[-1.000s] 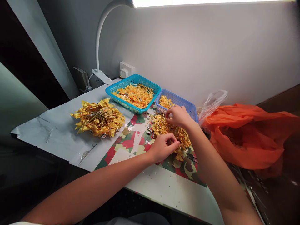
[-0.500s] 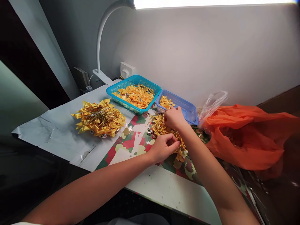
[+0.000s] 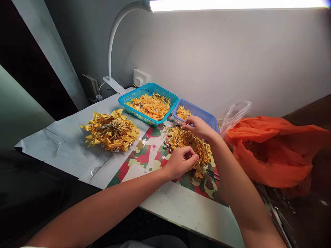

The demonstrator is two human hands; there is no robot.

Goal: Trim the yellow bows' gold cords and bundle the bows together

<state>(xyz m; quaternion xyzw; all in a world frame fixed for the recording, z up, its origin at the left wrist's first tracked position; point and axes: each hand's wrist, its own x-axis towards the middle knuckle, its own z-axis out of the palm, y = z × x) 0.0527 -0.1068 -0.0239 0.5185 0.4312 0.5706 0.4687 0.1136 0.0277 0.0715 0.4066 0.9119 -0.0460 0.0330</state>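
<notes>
My left hand (image 3: 182,160) hovers at the near left side of a pile of yellow ribbon bows with gold twist ties (image 3: 204,148). Its thumb and forefinger meet in a pinch, and what lies between them is too small to make out. Over the far side of the pile, my right hand (image 3: 198,126) is bent down with thumb and fingertips close together by the gold ties. Whether a tie is caught in them is unclear. Small silver bells (image 3: 165,144) lie at the pile's left edge. A dark slim tool (image 3: 213,175) shows beside my right forearm.
A teal basket (image 3: 121,102) full of yellow bows stands at the back. Beside it sits a blue-violet basket (image 3: 207,119) with some bows. A round bundle of bows (image 3: 111,131) rests on white paper at left. An orange bag (image 3: 279,151) lies right, under a lamp (image 3: 111,44).
My right hand has shifted slightly right and up, its fingers changing shape and uncovering more of the gold ties. The left hand has stayed nearly in place, still pinched.
</notes>
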